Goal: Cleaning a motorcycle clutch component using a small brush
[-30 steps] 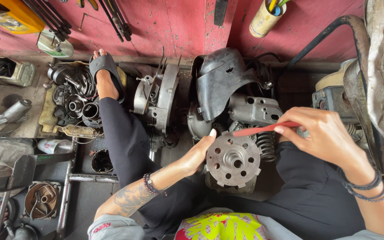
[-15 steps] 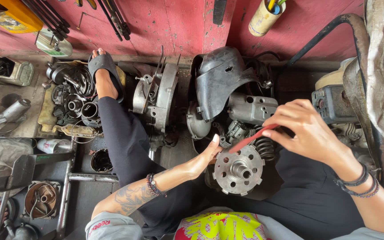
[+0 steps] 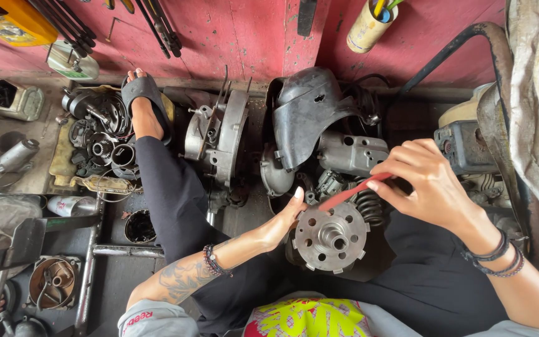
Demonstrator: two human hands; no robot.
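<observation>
The round metal disc (image 3: 330, 237), a toothed hub w/ a ring of holes and a raised centre boss, sits in the person's lap between the two hands, face up and tilted a little toward the camera. Vs. half a sec ago it's barely shifted; a sec ago it lay flatter and the red tool was held higher and more level, now the red tool (image 3: 352, 191) slants down so its tip meets the disc's upper rim. Left hand (image 3: 282, 218) rests against the disc's left edge, fingers loosely spread and steadying, thumb pointing up, not wrapped round it. Right hand (image 3: 430, 184) is pinched tight on the red tool's upper end (thumb and forefingers pressed together on the handle). Just behind the disc: a coil spring (image 3: 369, 206) and a grey engine block (image 3: 352, 151), close enough to crowd the tool's path. Above them a dark curved cover (image 3: 307, 109) leans toward the red wall (image 3: 244, 37). Left of that, a pale engine casing (image 3: 223, 137) stands beside the outstretched leg (image 3: 169, 187), whose sandalled foot (image 3: 143, 103) rests by a heap of small gears and rings (image 3: 98, 140). Disc looks worn, dull grey, w/ notched teeth round the edge.
</observation>
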